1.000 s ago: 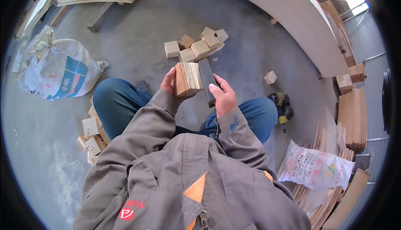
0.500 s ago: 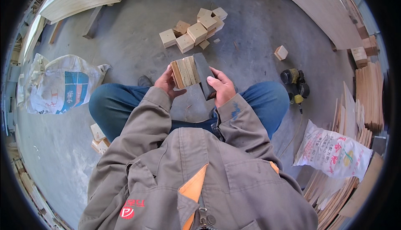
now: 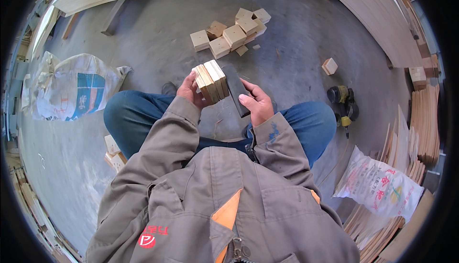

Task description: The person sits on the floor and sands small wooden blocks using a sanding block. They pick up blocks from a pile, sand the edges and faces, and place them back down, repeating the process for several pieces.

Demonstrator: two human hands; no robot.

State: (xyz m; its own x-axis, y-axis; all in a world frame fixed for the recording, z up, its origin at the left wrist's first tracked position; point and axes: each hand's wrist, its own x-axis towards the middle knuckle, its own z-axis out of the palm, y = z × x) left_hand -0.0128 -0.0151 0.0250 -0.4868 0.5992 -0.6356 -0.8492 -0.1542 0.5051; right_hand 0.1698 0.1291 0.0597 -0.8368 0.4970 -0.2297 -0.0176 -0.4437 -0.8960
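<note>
Gripping wood block (image 3: pixel 211 81) in left hand (image 3: pixel 190 92), just left of dark slab (image 3: pixel 236 91) gripped roughly fore-and-aft in right hand (image 3: pixel 258 104).

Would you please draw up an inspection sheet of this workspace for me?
Surface: grey floor, with pale, dusty-looking marks at the left.
Job's things: a layered block of wood and a dark block at its right side; contact between them is unclear.
Hands: left hand holds the layered block; right hand holds the dark block.
Clutter: block pile ahead, lone block at the right, more blocks at the lower left.
Cables: a thin cord-like line runs from the yellow-and-black power tool; its far end cannot be traced.
Surroundings: left sack, right sack, stacked wood strips, large pale panel at the upper right.
</note>
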